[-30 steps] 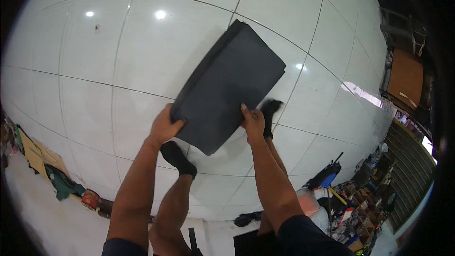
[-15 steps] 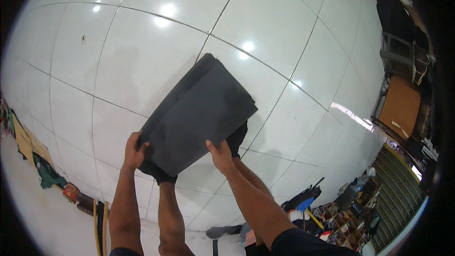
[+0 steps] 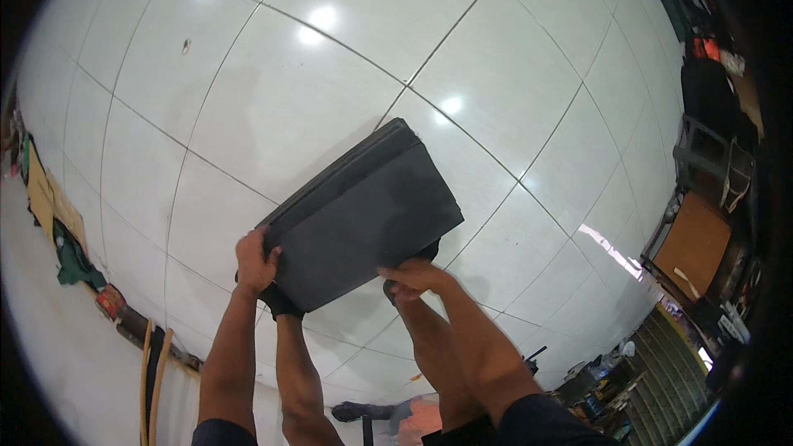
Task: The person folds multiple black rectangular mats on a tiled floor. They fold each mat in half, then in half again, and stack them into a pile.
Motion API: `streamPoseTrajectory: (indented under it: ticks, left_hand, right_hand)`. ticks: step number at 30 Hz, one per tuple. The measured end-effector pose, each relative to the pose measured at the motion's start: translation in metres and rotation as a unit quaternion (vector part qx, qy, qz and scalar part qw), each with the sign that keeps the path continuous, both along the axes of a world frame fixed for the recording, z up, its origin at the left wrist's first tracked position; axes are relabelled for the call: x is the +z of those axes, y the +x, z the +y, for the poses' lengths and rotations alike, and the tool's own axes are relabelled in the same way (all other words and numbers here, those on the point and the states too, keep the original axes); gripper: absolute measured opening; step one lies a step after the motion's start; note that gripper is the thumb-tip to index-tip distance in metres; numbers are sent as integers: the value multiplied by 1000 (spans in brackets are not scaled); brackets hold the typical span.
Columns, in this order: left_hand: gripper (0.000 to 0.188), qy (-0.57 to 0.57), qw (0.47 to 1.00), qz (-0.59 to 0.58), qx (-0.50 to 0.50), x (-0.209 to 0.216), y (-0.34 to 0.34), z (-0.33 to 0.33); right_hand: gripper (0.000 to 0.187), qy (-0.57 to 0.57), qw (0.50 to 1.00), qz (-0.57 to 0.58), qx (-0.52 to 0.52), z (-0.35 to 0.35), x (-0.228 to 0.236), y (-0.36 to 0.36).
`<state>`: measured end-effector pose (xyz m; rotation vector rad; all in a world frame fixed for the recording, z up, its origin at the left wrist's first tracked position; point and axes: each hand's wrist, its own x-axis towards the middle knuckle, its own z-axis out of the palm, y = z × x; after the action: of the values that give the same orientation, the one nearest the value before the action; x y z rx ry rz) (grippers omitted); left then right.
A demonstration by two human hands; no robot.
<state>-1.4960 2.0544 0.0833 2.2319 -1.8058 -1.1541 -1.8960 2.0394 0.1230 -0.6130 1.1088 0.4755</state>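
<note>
A stack of dark grey rectangular sheets (image 3: pixel 363 223) lies tilted over my feet and the white tiled floor, its far left edge showing several layers. My left hand (image 3: pixel 258 260) grips the stack's left corner, the thumb on top and the other fingers mostly hidden at the edge. At the near right edge, my right hand (image 3: pixel 417 277) is closed on the sheets, fingers partly tucked beneath. Dark footwear (image 3: pixel 285 306) peeks out below the stack, partly covered by it.
White glossy tiles (image 3: pixel 330 99) spread around the stack. On the right stand a brown board (image 3: pixel 692 244), a dark grey frame (image 3: pixel 702 149) and a slatted shutter (image 3: pixel 669 367). Along the left wall lie green cloth (image 3: pixel 76 260) and wooden poles (image 3: pixel 157 380).
In the picture, the stack and both hands sit lower and further right. My right hand has shifted along the near edge, its fingers now more curled under. The left hand keeps its hold.
</note>
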Motion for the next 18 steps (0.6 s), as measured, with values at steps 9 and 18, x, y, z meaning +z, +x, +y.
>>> streamPoseTrajectory:
  ticks: [9, 18]
  left_hand:
    - [83, 164, 596, 435, 655, -36, 3, 87]
    - [63, 99, 553, 475, 677, -72, -20, 95]
  right_hand:
    - [48, -264, 896, 242, -261, -133, -71, -91]
    - [40, -267, 937, 90, -207, -123, -135, -104]
